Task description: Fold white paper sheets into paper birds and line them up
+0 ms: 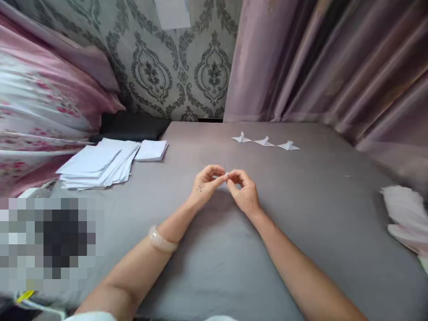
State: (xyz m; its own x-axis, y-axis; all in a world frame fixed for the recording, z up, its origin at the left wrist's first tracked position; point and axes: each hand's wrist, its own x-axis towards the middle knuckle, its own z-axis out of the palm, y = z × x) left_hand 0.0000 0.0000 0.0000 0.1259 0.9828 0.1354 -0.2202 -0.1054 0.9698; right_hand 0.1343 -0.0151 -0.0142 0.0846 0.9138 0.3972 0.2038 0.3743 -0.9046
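Observation:
Above the middle of the grey table, my left hand and my right hand meet at the fingertips. Both are closed in a pinch on a small piece of folded white paper. Only a bit of the paper shows; my fingers hide its shape. Beyond my right hand, three folded white paper birds stand in a row: a left one, a middle one and a right one. A pale bangle circles my left wrist.
A stack of large white paper sheets lies at the left, beside a smaller stack of paper. Behind them is a black flat item. White crumpled cloth lies far right. Curtains and a patterned wall border the grey tabletop.

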